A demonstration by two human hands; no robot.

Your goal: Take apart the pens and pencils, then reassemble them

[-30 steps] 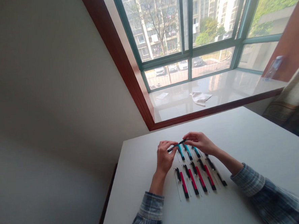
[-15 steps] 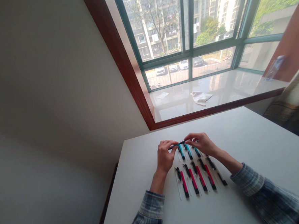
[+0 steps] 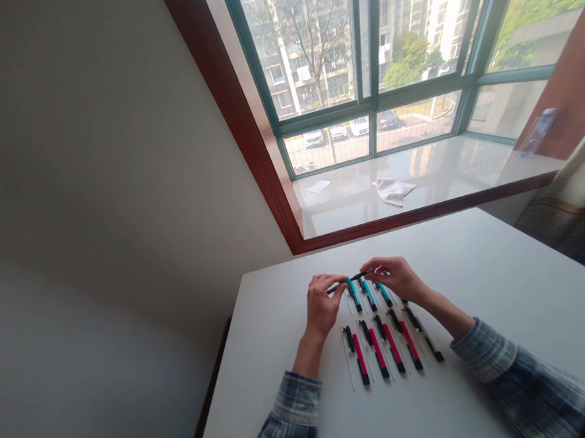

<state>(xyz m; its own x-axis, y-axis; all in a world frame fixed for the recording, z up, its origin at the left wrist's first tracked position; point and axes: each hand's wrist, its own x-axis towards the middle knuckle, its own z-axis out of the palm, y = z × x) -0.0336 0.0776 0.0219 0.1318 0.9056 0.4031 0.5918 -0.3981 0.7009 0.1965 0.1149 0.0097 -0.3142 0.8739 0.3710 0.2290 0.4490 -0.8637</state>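
Observation:
My left hand (image 3: 323, 306) is closed, its thumb and fingers pinching one end of a slim black pen (image 3: 358, 276). Opposite it, my right hand (image 3: 394, 280) pinches the pen's other end. Whether the pen is whole or in two pieces between the hands I cannot make out. Just beneath the hands lies a row of turquoise-and-black pen barrels (image 3: 370, 297), partly covered by the fingers. Nearer to me is a row of red-and-black barrels (image 3: 377, 354), with black pen parts (image 3: 365, 333) and thin white refills (image 3: 350, 367) beside them.
A black-and-white pen barrel (image 3: 432, 346) ends the near row at the right. All of this lies on a white table (image 3: 279, 325) pushed against a window ledge. On the ledge are a white cloth (image 3: 394, 191), a paper piece (image 3: 318, 186) and a clear bottle (image 3: 537, 132).
My right hand has shifted slightly up, tilting its end of the pen higher. My left hand and the laid-out parts stay nearly the same.

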